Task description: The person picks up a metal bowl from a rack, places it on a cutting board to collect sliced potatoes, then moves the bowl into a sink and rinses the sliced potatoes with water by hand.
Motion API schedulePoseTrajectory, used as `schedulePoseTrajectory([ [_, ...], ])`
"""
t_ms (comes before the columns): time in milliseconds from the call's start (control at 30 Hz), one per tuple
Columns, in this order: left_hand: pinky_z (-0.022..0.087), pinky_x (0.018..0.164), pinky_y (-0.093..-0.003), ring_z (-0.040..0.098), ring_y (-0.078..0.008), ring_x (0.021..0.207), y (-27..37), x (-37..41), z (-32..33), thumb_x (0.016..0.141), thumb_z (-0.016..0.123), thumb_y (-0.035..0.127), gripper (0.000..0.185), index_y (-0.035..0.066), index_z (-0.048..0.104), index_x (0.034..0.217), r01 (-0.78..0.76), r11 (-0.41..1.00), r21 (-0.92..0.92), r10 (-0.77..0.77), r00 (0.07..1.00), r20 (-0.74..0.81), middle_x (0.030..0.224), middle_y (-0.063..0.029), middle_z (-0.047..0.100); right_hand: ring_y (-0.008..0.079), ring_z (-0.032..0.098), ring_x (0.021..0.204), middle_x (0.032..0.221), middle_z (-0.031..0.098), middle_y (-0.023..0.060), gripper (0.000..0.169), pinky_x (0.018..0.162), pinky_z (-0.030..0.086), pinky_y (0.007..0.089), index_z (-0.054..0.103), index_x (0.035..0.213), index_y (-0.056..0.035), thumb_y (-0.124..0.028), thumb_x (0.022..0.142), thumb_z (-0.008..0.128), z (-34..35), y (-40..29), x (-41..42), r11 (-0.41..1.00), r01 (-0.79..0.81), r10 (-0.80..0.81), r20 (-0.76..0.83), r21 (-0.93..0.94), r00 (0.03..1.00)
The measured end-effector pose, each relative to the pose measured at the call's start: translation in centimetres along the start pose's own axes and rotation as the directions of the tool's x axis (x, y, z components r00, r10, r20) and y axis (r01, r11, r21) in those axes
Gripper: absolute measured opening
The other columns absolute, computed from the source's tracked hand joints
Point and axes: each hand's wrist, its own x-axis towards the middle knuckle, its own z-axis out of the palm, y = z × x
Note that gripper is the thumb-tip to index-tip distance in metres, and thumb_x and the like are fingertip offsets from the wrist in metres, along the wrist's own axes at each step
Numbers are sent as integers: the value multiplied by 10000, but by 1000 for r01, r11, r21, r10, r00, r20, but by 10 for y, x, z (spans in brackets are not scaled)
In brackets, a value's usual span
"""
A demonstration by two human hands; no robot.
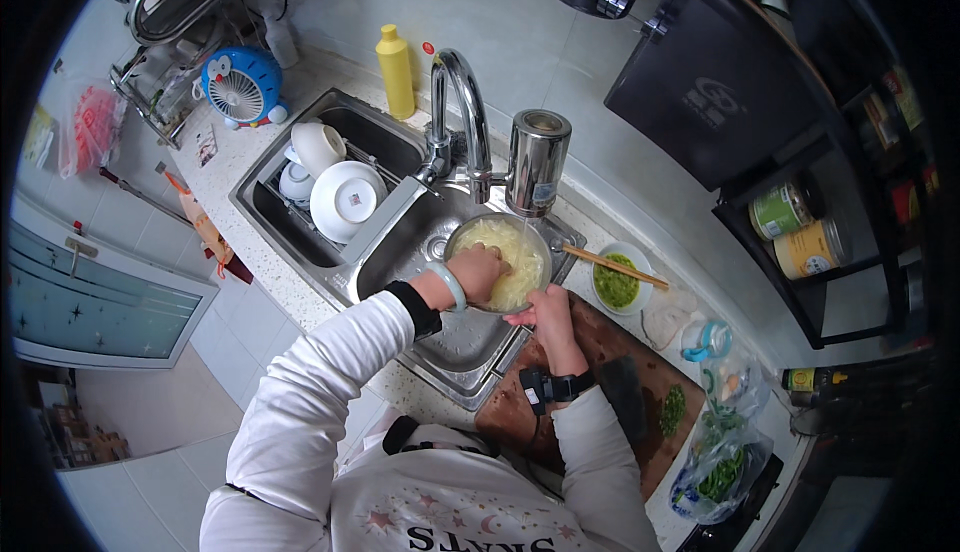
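Pale shredded food (525, 252) fills a round bowl (546, 243) over the right basin of the steel sink (390, 256). My left hand (480, 272), with a pale bangle at the wrist, reaches into the shreds; its fingertips are partly hidden, so I cannot tell whether they grip any. My right hand (549, 312) holds the bowl's rim at the lower right. Above the bowl are the chrome faucet (469, 102) and its cylindrical steel water filter (536, 162), from which a thin stream of water seems to fall into the bowl.
Upturned white bowls (349, 202) rest in the left basin. Right of the sink, wooden chopsticks (615, 265) lie across a bowl of green chopped food (616, 293). A cutting board (585, 432) holds a dark knife blade (624, 398) and chopped greens (673, 409). A yellow bottle (395, 76) stands behind.
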Motion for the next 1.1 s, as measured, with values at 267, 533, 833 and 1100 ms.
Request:
schedulePoseTrajectory([
  [267, 474, 650, -329, 611, -232, 687, -12, 45, 13, 852, 556, 270, 258, 42, 677, 837, 191, 803, -564, -233, 972, -3, 720, -96, 648, 284, 628, 514, 734, 618, 231, 274, 429, 536, 299, 511, 963, 138, -8, 771, 383, 0, -3, -1, 1000, 0, 0, 6, -26, 1000],
  [533, 464, 584, -319, 557, -197, 621, -10, 75, 17, 898, 447, 286, 291, 61, 630, 915, 375, 243, -895, -346, 895, 281, 765, -57, 605, 285, 629, 518, 741, 618, 231, 265, 429, 535, 298, 508, 968, 136, -8, 782, 387, -7, -1, 2, 998, 22, -22, 5, -53, 1000],
  [833, 494, 680, -331, 609, -234, 754, -14, 57, -5, 843, 483, 154, 250, 68, 622, 1033, 207, 679, -704, -147, 978, 146, 827, -115, 610, 286, 631, 522, 737, 621, 228, 255, 429, 534, 295, 515, 957, 133, -16, 789, 393, -5, -3, 0, 997, 19, -19, -11, -71, 1000],
  [1100, 491, 614, -383, 623, -293, 682, 29, 7, -6, 781, 502, 109, 286, 101, 618, 1042, 14, 996, 83, 7, 969, -248, 757, -134, 617, 318, 627, 509, 746, 608, 249, 220, 420, 546, 331, 505, 925, 156, 8, 790, 416, -4, -2, 5, 999, 17, -18, -22, -38, 1000],
])
